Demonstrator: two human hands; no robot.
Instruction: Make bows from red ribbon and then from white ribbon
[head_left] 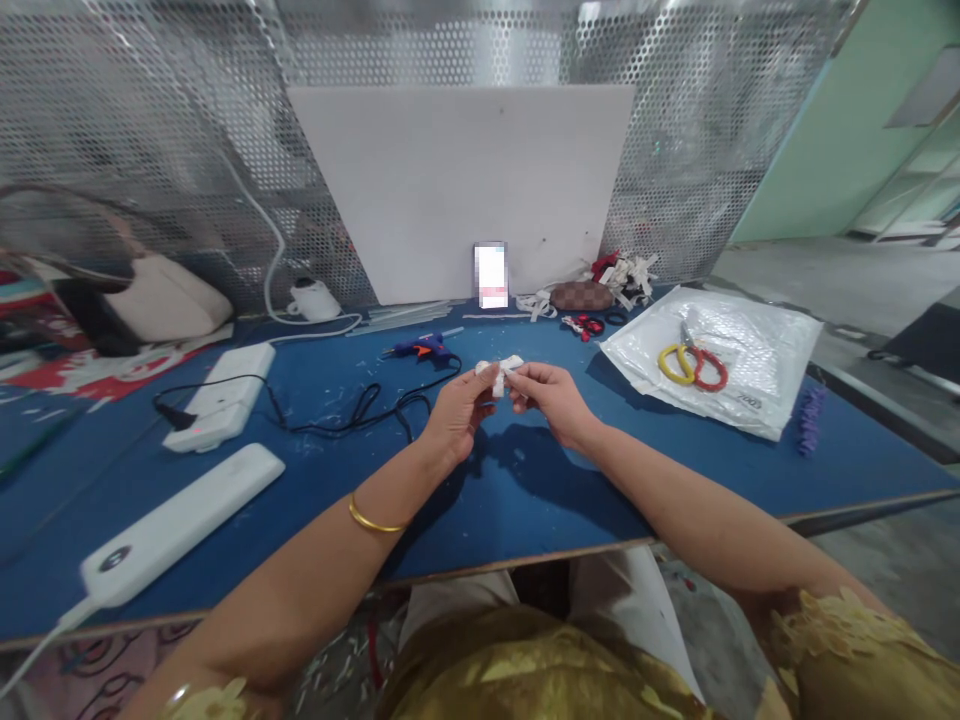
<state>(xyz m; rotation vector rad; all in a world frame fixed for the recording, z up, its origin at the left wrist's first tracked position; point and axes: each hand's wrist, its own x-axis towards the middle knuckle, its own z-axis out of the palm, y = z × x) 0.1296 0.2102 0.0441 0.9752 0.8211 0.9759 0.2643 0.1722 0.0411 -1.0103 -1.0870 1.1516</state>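
Between my two hands, above the blue table, is a small white ribbon bow (511, 363), partly covered by my fingers. My left hand (463, 402) pinches its left side between thumb and fingers. At its right side, my right hand (551, 395) has thumb and forefinger closed on the white material. Finer detail of the piece is too small to make out. A blue glue gun (424, 347) with an orange trigger lies on the table to the left of my hands, its black cord trailing left.
White power strips (225, 395) lie at left, near a handbag (165, 295). A lit phone (491, 275) leans against a white board (480, 180). Scissors (694, 365) rest on a bubble mailer (772, 350) at right, beside a purple fuzzy strip (811, 418). Ribbon scraps (630, 275) lie behind.
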